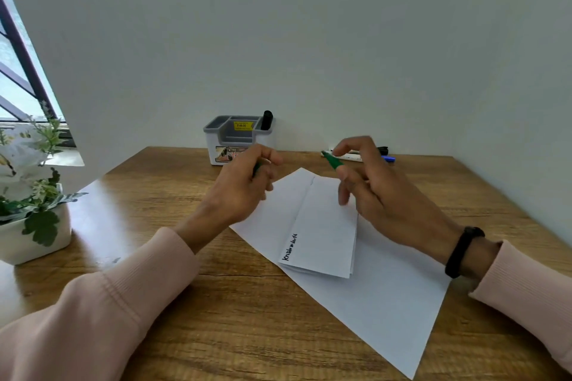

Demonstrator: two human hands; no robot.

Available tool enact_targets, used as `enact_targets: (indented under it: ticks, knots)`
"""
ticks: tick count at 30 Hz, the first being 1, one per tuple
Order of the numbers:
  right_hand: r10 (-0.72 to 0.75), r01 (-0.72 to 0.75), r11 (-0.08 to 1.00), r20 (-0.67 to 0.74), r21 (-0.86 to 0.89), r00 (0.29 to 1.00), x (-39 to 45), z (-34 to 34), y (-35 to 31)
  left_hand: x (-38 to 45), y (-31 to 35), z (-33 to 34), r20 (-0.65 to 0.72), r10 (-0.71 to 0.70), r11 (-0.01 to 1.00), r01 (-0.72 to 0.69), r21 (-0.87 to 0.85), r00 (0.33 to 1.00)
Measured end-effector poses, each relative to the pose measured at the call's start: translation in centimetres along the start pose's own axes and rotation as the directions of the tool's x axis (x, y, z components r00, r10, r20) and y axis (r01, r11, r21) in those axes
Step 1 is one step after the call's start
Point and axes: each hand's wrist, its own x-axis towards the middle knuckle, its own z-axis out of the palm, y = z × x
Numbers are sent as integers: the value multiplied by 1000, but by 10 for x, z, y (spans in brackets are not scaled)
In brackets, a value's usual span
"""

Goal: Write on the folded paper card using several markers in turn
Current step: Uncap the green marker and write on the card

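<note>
A folded white paper card (325, 226) lies on a larger white sheet (387, 297) on the wooden desk, with a line of black handwriting along its left edge. My right hand (371, 192) hovers above the card's far end and holds a green marker (332, 161), its tip pointing left. My left hand (244, 189) is closed just left of the card's far corner, gripping a small green piece, apparently the marker's cap (257, 168). Both hands are lifted off the paper.
A grey and white desk organiser (238, 139) with a black marker (266, 120) stands at the wall. More markers, black and blue (387, 159), lie behind my right hand. A potted plant (34, 219) sits at the left edge, by the window.
</note>
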Motion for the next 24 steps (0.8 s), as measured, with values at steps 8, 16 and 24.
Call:
enact_targets:
  ticks: [8, 16, 24]
  knots:
    - [67, -200, 535, 195, 821, 978, 4, -12, -13, -5, 21, -20, 490, -3, 948, -154, 279, 872]
    - [177, -221, 679, 136, 700, 975, -6, 0, -26, -10, 22, -10, 678, -220, 847, -208, 489, 701]
    - [156, -338, 754, 348, 563, 925, -13, 5, -25, -12, 24, -4, 657, -147, 833, -266, 486, 740]
